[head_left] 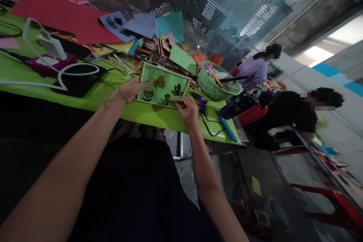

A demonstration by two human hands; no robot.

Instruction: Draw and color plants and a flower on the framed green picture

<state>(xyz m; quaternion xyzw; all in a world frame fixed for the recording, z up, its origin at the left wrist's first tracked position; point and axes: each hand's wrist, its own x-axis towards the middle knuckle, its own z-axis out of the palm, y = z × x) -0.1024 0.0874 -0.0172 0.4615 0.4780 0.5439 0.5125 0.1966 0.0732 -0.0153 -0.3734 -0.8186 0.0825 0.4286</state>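
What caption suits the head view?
Left hand grips a framed green drawing; the right hand holds a pencil-like tool at a drawn flower.

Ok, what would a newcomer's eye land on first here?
Probably the large red sheet, far left on the green table. Next, the framed green picture at the near edge, the left hand gripping its left side and the right hand holding a slim tool at its lower right. The green basket stands to its right.

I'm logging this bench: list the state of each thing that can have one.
Left hand, gripping the framed picture
Right hand, pinching a thin stick
Framed picture, marked with drawings
Glue gun, lying down
Blue tool, lying flat
Green basket, filled
White charger, plugged into purple socket
White cable, looped
Red paper, spread out
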